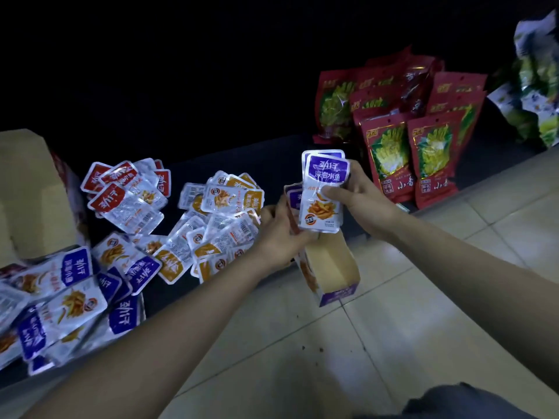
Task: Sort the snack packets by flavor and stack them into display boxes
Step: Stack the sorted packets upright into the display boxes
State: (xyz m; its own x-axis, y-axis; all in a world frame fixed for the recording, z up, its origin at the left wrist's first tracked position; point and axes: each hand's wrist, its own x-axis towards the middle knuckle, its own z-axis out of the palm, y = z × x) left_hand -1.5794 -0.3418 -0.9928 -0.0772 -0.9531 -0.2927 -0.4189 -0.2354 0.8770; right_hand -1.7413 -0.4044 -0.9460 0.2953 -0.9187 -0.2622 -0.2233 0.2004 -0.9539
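My right hand [360, 204] pinches a small stack of purple snack packets [323, 189], held upright above the far end of a purple display box [338, 279]. The box is open on top, its cardboard inside bare at the near end. My left hand [281, 234] grips the box's far left side, where more purple packets [292, 196] stand behind. Loose packets lie on the dark surface to the left: a red pile [121, 192], an orange pile [217, 225] and a purple pile [66, 300].
A cardboard box [27, 192] stands at the far left. Large red snack bags [408, 152] lean in rows at the back right, with green and white bags [535, 86] beyond. Pale floor tiles [423, 328] spread under the display box. The background is dark.
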